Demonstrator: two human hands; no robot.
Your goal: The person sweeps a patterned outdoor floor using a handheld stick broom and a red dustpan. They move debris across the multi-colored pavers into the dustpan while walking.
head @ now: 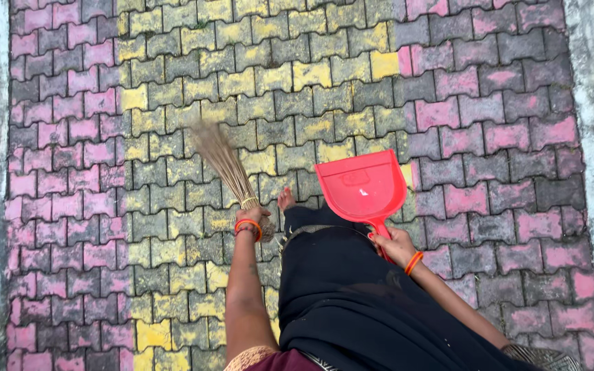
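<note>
Within the left hand [254, 214] fingers, seemingly, sits the broom [223, 159].

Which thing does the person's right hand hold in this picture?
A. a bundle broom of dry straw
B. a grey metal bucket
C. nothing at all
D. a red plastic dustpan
D: the right hand grips the handle of the red plastic dustpan above the paving, while the left hand holds the dry straw bundle broom.
</note>
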